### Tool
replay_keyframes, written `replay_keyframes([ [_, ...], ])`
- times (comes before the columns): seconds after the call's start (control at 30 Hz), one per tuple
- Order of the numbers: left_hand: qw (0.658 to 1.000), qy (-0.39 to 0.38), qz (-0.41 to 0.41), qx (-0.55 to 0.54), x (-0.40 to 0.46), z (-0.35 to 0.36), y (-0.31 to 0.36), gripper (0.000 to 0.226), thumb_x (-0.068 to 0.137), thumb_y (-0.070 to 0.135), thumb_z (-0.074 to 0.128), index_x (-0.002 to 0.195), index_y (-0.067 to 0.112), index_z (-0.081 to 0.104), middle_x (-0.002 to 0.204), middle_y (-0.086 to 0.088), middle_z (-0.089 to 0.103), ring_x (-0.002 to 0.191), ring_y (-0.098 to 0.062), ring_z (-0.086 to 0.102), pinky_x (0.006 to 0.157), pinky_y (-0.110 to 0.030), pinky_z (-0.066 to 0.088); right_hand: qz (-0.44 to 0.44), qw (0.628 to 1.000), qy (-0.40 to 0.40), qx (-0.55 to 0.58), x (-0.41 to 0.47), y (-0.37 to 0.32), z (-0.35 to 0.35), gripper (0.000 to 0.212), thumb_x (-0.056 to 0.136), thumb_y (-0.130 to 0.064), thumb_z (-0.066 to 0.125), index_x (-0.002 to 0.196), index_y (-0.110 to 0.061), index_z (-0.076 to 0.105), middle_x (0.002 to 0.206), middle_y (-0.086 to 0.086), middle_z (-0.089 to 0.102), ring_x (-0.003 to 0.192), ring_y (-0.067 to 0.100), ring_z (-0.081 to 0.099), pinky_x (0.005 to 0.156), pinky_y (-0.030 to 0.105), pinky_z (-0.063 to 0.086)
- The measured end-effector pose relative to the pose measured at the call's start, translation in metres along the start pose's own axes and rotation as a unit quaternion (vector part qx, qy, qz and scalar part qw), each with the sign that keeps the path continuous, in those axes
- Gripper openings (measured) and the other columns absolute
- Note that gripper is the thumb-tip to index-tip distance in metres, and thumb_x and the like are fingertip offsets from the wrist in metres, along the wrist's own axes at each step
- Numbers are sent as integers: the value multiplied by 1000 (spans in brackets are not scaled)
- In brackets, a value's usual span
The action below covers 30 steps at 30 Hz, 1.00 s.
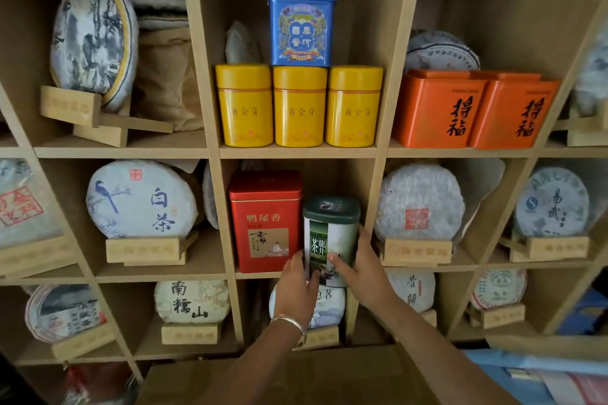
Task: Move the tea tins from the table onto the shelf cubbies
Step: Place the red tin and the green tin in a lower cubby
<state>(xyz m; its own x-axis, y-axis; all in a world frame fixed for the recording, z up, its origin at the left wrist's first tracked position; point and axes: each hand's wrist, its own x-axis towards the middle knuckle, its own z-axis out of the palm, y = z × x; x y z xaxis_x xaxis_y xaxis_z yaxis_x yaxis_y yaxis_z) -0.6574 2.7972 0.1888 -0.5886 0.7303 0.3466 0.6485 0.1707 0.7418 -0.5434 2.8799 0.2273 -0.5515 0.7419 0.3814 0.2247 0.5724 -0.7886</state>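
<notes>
Just right of the fingers (pixel 363 238), a pale wrapped tea cake with a red seal (pixel 419 204) stands upright on a wooden stand (pixel 418 251). Farther right is a bluish cake with dark brush characters (pixel 552 207). Well left of the fingers, a white cake printed with a blue bird (pixel 141 200) sits on its own wooden holder (pixel 146 250). Below and left, a cake with bold black characters (pixel 192 301) stands upright. High up to the left, a landscape-painted cake (pixel 93 39) leans beside a brown paper bag (pixel 166 82). Below the fingers lies a brown cardboard surface (pixel 296 378).
</notes>
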Motion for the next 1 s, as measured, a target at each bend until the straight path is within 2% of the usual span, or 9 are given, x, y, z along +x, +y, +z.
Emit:
replay_keyframes([
  [0.17, 1000, 5, -7, 20, 2, 3, -3, 45, 95, 23, 54, 137, 12, 43, 130, -5, 54, 114, -17, 55, 86, -18, 41, -27, 993, 32, -109, 2, 2, -4, 75, 86, -44, 65, 146, -18, 29, 131, 0, 58, 115, 15, 59, 90, 33, 53],
  [0.3, 999, 10, 1, 31, 2, 3, -8, 47, 95, 25, 53, 139, 13, 40, 134, -3, 50, 115, -16, 54, 86, -16, 42, -13, 983, 75, -166, -2, 5, -3, 80, 78, -53, 69, 143, -17, 39, 126, 4, 54, 108, 19, 59, 82, 36, 55],
  [0.43, 999, 34, 0, -20, 1, 3, -10, 37, 91, 22, 61, 124, 13, 47, 120, -3, 58, 101, -16, 61, 77, -28, 55, 2, 981, 100, -164, -4, 7, 3, 80, 78, -51, 71, 141, -12, 41, 127, 9, 49, 111, 21, 57, 86, 39, 55],
  [0.53, 998, 53, -10, -17, 3, 5, -9, 33, 89, 23, 64, 117, 14, 49, 117, -2, 56, 88, -10, 58, 65, -15, 44, 13, 983, 124, -137, -3, 6, 10, 72, 80, -46, 72, 133, -8, 42, 125, 9, 56, 111, 22, 58, 83, 40, 55],
  [0.6, 998, 55, -12, -8, 7, 6, -9, 33, 88, 24, 65, 116, 14, 49, 120, -2, 54, 86, -12, 60, 63, -16, 44, 11, 978, 133, -161, -3, 6, 13, 65, 82, -46, 70, 127, -7, 44, 119, 9, 57, 102, 23, 62, 72, 36, 56],
  [0.67, 998, 52, -19, 8, 8, 6, -8, 33, 89, 24, 63, 117, 16, 48, 121, -1, 53, 84, -15, 63, 65, -24, 52, 11, 971, 129, -202, -1, 6, 14, 63, 85, -47, 66, 128, -6, 45, 119, 10, 56, 93, 24, 64, 64, 34, 55],
  [0.77, 998, 46, -35, 32, 9, 6, -7, 29, 91, 28, 60, 114, 18, 47, 118, 1, 55, 77, -15, 64, 63, -34, 56, 11, 962, 119, -245, 3, 5, 14, 61, 88, -45, 62, 130, -4, 46, 121, 13, 58, 92, 29, 66, 62, 37, 55],
  [0.93, 989, 10, -73, 131, 8, 8, -10, 21, 91, 41, 52, 98, 22, 47, 89, 5, 65, 74, -18, 64, 56, -30, 50, 47, 946, 61, -315, -3, 13, 13, 51, 91, -45, 57, 122, -6, 46, 107, 11, 61, 87, 26, 66, 62, 33, 52],
  [1.0, 981, -25, -60, 184, 6, 8, -12, 22, 92, 42, 48, 97, 20, 50, 89, 2, 66, 77, -21, 64, 55, -28, 46, 81, 939, 14, -334, -15, 25, 16, 50, 94, -47, 52, 125, -8, 45, 108, 10, 62, 88, 24, 66, 65, 31, 52],
])
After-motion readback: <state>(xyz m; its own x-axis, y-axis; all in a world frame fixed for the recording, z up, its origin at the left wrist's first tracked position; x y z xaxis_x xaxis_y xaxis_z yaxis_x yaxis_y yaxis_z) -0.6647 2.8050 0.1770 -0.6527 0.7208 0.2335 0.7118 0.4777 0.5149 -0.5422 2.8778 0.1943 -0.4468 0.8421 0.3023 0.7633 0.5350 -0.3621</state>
